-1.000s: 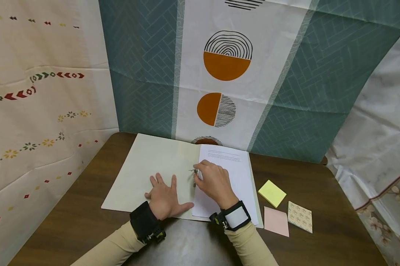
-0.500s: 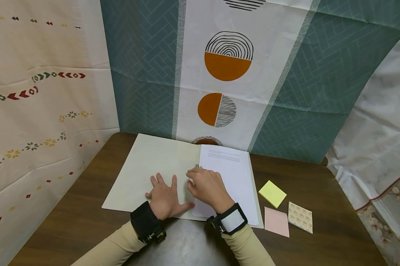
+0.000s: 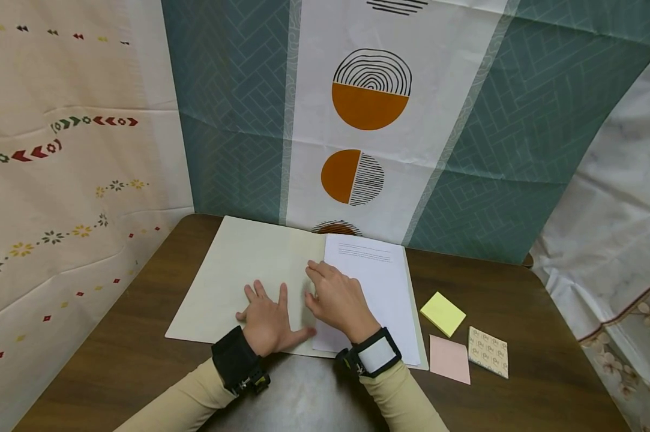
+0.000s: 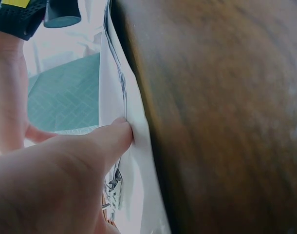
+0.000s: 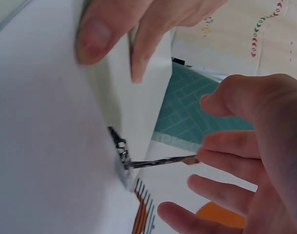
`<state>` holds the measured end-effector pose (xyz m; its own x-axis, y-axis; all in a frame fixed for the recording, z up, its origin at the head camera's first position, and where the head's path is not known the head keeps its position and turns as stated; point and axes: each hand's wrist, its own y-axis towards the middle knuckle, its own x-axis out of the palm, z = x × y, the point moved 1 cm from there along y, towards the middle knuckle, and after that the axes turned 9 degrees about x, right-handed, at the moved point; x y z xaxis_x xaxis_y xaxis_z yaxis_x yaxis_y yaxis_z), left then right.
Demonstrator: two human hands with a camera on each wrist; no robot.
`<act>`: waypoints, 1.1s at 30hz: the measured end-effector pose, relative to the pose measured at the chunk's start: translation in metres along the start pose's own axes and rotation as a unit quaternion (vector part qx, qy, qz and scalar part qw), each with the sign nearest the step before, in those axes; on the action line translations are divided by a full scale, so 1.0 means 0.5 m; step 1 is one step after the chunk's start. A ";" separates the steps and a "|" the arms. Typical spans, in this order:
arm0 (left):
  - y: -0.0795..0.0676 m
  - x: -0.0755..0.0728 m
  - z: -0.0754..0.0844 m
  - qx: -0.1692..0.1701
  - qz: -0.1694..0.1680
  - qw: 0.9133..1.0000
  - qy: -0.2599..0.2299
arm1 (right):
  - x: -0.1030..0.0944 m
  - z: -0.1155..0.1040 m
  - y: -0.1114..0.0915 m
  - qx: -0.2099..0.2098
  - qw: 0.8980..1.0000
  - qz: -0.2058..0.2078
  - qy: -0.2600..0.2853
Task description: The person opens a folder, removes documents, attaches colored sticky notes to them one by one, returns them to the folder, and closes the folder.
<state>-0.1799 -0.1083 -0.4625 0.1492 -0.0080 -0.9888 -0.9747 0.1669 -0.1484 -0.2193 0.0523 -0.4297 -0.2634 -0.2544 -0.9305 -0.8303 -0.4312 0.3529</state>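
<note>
A metal lever clip [image 5: 121,151] sits just off the right hand's fingers, at the inner edge of a stack of white paper sheets [image 3: 384,294]; its slim lever [image 5: 163,162] stands raised, the free end right at a fingertip of the right hand [image 3: 340,300], though contact cannot be told for certain. That hand is loosely extended, thumb apart from the fingers and gripping nothing, over the sheets' left margin. The sheets run beneath its wrist and out to its right, with lines of print beyond its knuckles. They lie in an opened pale file folder [image 3: 238,258], whose bare cover spreads under and beyond the left hand [image 3: 267,321]. The left hand rests there with fingers spread wide and holds nothing, its thumb pointing toward the right hand and touching the near corner of the sheets. To the right of the right wrist, on the brown wooden surface [image 3: 541,348], lie a yellow sticky-note pad [image 3: 443,314], a pink paper square [image 3: 449,359] nearer the person and a patterned notepad [image 3: 488,352] farthest right. Beyond both hands hangs a teal-and-white cloth [image 3: 233,108] with orange half circles.
</note>
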 end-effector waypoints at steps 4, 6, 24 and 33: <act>0.000 0.000 0.000 -0.001 0.001 1.000 0.007 | 0.014 0.011 0.003 0.024 0.999 -0.029 0.004; 0.001 -0.001 0.001 0.000 -0.002 1.000 0.010 | 0.021 0.017 0.005 0.035 0.998 -0.044 0.010; 0.001 -0.001 0.001 0.005 -0.007 1.000 0.027 | 0.064 0.041 0.001 0.085 0.982 -0.166 0.010; 0.001 -0.002 0.002 0.000 -0.014 1.000 0.011 | 0.039 0.047 0.001 0.096 0.984 -0.142 0.056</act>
<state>-0.1805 -0.1072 -0.4615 0.1732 -0.0342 -0.9843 -0.9702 0.1662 -0.1765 -0.2363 0.0678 -0.4500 0.0396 -0.2458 -0.9685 -0.9432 -0.3293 0.0450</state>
